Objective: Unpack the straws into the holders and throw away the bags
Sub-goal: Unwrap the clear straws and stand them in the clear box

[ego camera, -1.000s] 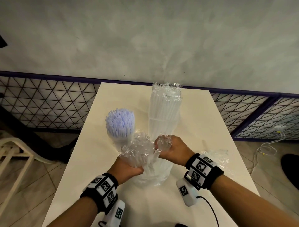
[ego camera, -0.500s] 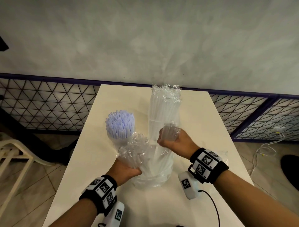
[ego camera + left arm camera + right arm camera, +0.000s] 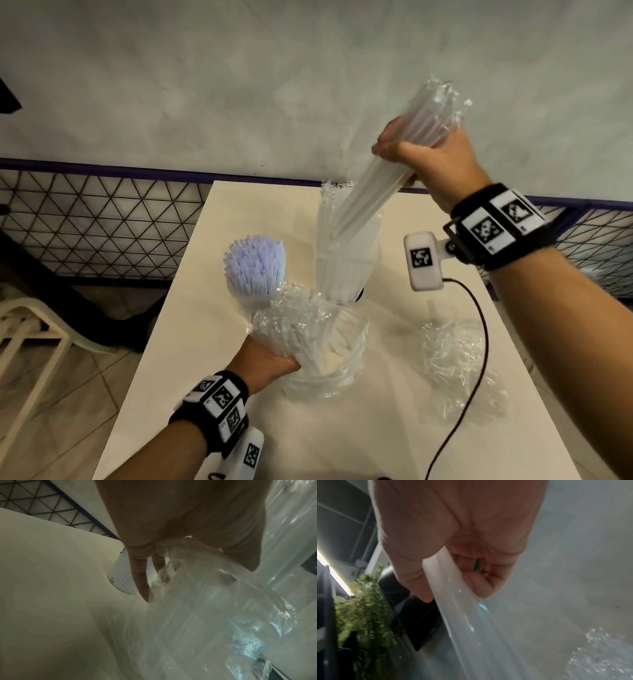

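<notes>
Item 1. Right hand [image 3: 428, 161]: raised above the far edge of the table [image 3: 191, 308], fingers curled tight round a bundle of clear straws [image 3: 383, 178]. The bundle slants; its upper end, with crinkled wrap, sticks out above the fist, and its lower end reaches down to the tall clear holder [image 3: 346, 260].

Item 2. Left hand [image 3: 263, 363]: low, on the near side of the tall clear holder, fingers wrapped round an opened clear bag of straws [image 3: 294, 329]. The bag leans in a wide clear jar [image 3: 329, 373] standing on the table. In the left wrist view the fingers [image 3: 139, 577] close over crumpled plastic.

Item 3. Tall clear holder: upright, mid-table, packed with clear wrapped straws.

Item 4. Holder of pale lilac-white straws [image 3: 255, 267]: upright, just left of the tall clear holder, touching the bag's crinkled top.

Item 5. Empty crumpled bag [image 3: 455, 359]: lying flat on the table, to the right of the tall clear holder, apart from it.

Item 6. Black cable [image 3: 479, 329]: hangs from the right wrist unit across the crumpled bag.

Item 7. Mesh fence [image 3: 96, 226]: behind the table, left and right.
</notes>
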Tool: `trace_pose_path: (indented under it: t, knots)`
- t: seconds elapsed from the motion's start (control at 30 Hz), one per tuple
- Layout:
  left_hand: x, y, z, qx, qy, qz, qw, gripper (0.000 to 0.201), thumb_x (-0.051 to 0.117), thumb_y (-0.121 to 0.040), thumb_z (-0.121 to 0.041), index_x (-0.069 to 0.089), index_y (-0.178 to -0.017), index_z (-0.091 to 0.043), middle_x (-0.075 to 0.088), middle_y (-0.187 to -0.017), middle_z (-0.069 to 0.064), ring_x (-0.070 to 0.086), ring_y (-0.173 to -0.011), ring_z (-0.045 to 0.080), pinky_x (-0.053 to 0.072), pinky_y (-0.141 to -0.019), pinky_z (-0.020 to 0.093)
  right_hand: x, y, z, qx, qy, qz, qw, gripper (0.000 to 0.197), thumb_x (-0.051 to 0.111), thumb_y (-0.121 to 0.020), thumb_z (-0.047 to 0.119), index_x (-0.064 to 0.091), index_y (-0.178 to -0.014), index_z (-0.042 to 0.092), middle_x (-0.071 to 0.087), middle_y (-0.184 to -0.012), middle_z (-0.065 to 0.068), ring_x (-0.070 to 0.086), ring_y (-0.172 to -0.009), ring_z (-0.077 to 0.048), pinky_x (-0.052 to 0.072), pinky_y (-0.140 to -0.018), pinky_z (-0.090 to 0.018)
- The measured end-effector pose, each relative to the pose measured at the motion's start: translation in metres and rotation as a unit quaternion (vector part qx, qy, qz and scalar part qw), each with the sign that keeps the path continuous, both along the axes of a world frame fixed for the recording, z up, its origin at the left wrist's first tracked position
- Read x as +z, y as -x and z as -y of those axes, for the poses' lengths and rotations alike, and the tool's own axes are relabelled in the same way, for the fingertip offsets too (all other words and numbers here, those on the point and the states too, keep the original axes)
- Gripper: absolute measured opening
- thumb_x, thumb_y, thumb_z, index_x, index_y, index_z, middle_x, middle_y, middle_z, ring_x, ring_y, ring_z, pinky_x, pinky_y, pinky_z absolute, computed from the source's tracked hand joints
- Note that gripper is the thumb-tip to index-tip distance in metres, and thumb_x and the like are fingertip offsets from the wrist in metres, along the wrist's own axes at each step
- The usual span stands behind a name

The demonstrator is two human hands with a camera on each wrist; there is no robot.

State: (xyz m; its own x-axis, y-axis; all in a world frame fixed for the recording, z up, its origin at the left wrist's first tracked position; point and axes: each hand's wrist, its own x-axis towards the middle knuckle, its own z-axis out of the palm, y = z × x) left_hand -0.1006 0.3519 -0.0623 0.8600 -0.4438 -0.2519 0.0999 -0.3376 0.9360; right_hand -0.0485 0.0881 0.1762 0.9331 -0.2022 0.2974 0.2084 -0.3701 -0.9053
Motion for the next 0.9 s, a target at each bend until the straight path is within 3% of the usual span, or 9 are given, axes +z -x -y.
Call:
trace_pose_path:
  t: [0.1, 0.17, 0.27, 0.33, 0.43, 0.5, 0.57, 0.7, 0.9]
  knots:
    - [-0.001, -0.001, -0.001, -0.001, -0.006, -0.001, 1.000, 0.041, 0.078, -0.050, -0.032, 0.073, -0.088, -0.018, 0.077, -0.086, -0.004, 0.071, -0.086, 0.005, 0.052, -0.082, 0.020, -0.011, -0.024, -0.002, 0.009, 0.038, -0.026, 0.999, 0.012, 0.078, -0.080, 0.014, 0.071, -0.086, 0.021, 0.074, -0.084, 0.002, 0.072, -0.082, -0.025, 0.058, -0.063, -0.045]
    - [-0.002, 0.000, -0.001, 0.001, -0.013, -0.005, 1.000, 0.037, 0.083, -0.055, -0.022, 0.073, -0.090, -0.017, 0.076, -0.087, -0.006, 0.071, -0.086, 0.004, 0.051, -0.082, 0.020, -0.024, -0.037, -0.003, 0.016, 0.056, -0.061, 0.996, 0.014, 0.079, -0.081, 0.017, 0.071, -0.091, 0.020, 0.075, -0.092, -0.005, 0.072, -0.091, -0.029, 0.059, -0.072, -0.049]
    - [0.000, 0.001, -0.001, 0.011, -0.011, -0.009, 1.000, 0.030, 0.084, -0.064, -0.003, 0.072, -0.089, -0.016, 0.076, -0.083, -0.012, 0.070, -0.083, -0.002, 0.048, -0.075, 0.012, -0.050, -0.053, -0.006, 0.024, 0.077, -0.120, 0.989, 0.031, 0.083, -0.078, 0.024, 0.068, -0.104, 0.016, 0.074, -0.099, -0.006, 0.071, -0.094, -0.027, 0.058, -0.068, -0.038]
    - [0.003, 0.001, 0.000, 0.011, -0.009, -0.013, 1.000, 0.028, 0.081, -0.065, 0.002, 0.070, -0.083, -0.016, 0.074, -0.075, -0.017, 0.068, -0.076, -0.008, 0.046, -0.068, 0.005, -0.070, -0.060, -0.007, 0.003, 0.079, -0.145, 0.986, 0.053, 0.088, -0.070, 0.030, 0.062, -0.115, 0.018, 0.072, -0.106, -0.001, 0.070, -0.097, -0.021, 0.058, -0.076, -0.035]
    - [0.004, 0.002, 0.000, 0.019, -0.006, -0.026, 0.999, 0.027, 0.081, -0.065, 0.002, 0.071, -0.085, -0.014, 0.074, -0.074, -0.017, 0.067, -0.074, -0.009, 0.046, -0.068, 0.007, -0.088, -0.068, -0.004, -0.034, 0.084, -0.111, 0.990, 0.080, 0.094, -0.055, 0.037, 0.053, -0.124, 0.027, 0.065, -0.115, 0.006, 0.065, -0.097, -0.010, 0.055, -0.089, -0.031]
    - [0.004, 0.002, -0.001, 0.019, -0.005, -0.027, 0.999, 0.028, 0.082, -0.066, 0.001, 0.071, -0.087, -0.014, 0.074, -0.076, -0.017, 0.067, -0.076, -0.009, 0.045, -0.068, 0.006, -0.089, -0.070, -0.003, -0.053, 0.087, -0.071, 0.992, 0.083, 0.094, -0.058, 0.034, 0.048, -0.127, 0.032, 0.061, -0.116, 0.005, 0.058, -0.089, -0.006, 0.052, -0.080, -0.023]
    - [0.006, 0.002, 0.000, 0.015, -0.002, -0.025, 1.000, 0.029, 0.081, -0.067, 0.002, 0.070, -0.087, -0.016, 0.074, -0.075, -0.020, 0.067, -0.076, -0.010, 0.045, -0.067, 0.003, -0.089, -0.070, -0.004, -0.051, 0.136, -0.021, 0.989, 0.084, 0.090, -0.066, 0.034, 0.042, -0.135, 0.033, 0.054, -0.128, 0.005, 0.054, -0.100, -0.010, 0.048, -0.084, -0.020]
    - [0.009, 0.002, 0.001, 0.002, -0.006, -0.010, 1.000, 0.027, 0.079, -0.068, 0.002, 0.070, -0.082, -0.020, 0.073, -0.072, -0.021, 0.064, -0.071, -0.013, 0.043, -0.065, 0.001, -0.102, -0.075, -0.002, 0.051, 0.400, 0.031, 0.915, 0.073, 0.066, -0.088, 0.041, 0.036, -0.151, 0.020, 0.038, -0.156, -0.003, 0.033, -0.145, -0.024, 0.031, -0.118, -0.044]
    - [0.007, 0.003, 0.000, 0.021, 0.004, -0.020, 1.000, 0.026, 0.081, -0.067, 0.001, 0.071, -0.084, -0.016, 0.074, -0.074, -0.015, 0.066, -0.073, -0.009, 0.044, -0.068, 0.005, -0.140, -0.062, -0.004, 0.131, 0.553, -0.064, 0.820, 0.061, 0.048, -0.102, 0.035, 0.026, -0.156, 0.017, 0.026, -0.163, -0.003, 0.017, -0.152, -0.024, 0.017, -0.120, -0.041]
